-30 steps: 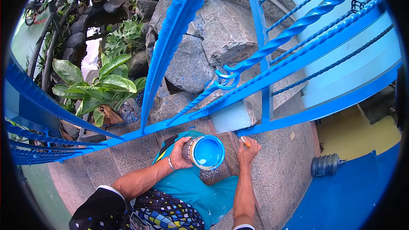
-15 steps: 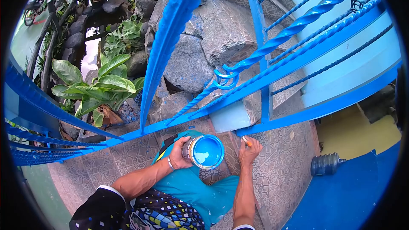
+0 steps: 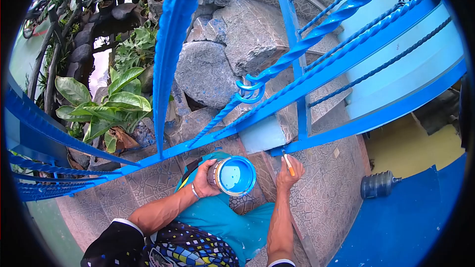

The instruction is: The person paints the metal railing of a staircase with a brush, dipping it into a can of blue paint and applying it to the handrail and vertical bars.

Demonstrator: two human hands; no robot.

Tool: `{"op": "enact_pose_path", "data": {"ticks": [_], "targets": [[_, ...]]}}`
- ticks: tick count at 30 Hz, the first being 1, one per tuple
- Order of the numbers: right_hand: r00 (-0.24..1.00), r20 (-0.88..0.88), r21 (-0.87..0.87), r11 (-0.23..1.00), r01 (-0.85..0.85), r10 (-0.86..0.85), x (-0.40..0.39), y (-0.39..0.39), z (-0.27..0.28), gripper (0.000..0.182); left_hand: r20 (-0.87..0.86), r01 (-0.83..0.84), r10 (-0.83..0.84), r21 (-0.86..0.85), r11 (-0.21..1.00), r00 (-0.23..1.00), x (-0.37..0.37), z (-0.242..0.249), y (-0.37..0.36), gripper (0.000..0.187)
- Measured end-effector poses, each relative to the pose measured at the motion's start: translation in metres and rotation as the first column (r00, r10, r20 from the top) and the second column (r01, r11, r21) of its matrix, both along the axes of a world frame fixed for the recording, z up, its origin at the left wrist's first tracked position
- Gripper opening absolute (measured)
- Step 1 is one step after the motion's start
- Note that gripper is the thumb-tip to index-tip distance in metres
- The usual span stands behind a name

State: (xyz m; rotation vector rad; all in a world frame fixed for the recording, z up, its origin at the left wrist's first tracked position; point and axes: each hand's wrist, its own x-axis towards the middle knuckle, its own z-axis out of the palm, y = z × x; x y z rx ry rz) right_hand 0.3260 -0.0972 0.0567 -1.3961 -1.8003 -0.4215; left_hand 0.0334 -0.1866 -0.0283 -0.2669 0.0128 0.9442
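My left hand (image 3: 204,180) is wrapped round the side of an open can of blue paint (image 3: 235,176), held over my lap with the paint surface facing up. My right hand (image 3: 290,173) grips a small brush (image 3: 288,164) with an orange and white handle. The brush tip is close under the lower rail of the blue metal railing (image 3: 326,140), beside a light blue block end (image 3: 264,133); whether it touches the rail I cannot tell. A twisted blue bar (image 3: 321,28) ends in a ring above the rail.
Large grey rocks (image 3: 207,74) and a leafy plant (image 3: 111,104) lie beyond the railing. Patterned stone tiles (image 3: 321,193) run below it. A clear plastic bottle (image 3: 378,185) lies at the right on a blue surface (image 3: 396,222). Thinner twisted bars cross the upper right.
The railing and rocks have shifted left in view. My right hand has turned, showing more of the brush handle. The can, still in my left hand, appears slightly further left.
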Motion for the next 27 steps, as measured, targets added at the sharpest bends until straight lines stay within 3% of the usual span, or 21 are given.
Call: {"op": "enact_pose_path", "data": {"ticks": [2,5,8,13,27], "targets": [[1.000,-0.021,0.071,0.997,-0.010,0.011,0.002,-0.003,0.003,0.020,0.008,0.013,-0.013,0.001,1.000,1.000,0.000,-0.004,0.002,0.057],[0.996,-0.042,0.037,0.996,-0.078,0.079,-0.004,-0.010,0.004,0.020,-0.006,0.015,-0.015,0.002,1.000,1.000,0.001,-0.005,0.002,0.057],[0.988,0.041,-0.128,0.981,-0.146,0.152,-0.007,-0.006,-0.004,0.021,-0.026,0.016,-0.016,0.002,1.000,1.000,0.002,0.000,0.000,0.057],[0.996,0.023,-0.081,0.993,-0.084,0.087,0.002,0.009,-0.004,0.021,-0.018,0.013,-0.012,0.026,1.000,1.000,0.000,-0.005,0.001,0.059],[0.996,0.087,-0.008,1.000,-0.017,0.018,-0.003,0.008,0.085,0.021,0.003,0.016,-0.016,0.024,1.000,1.000,0.001,-0.005,0.002,0.058]]}}
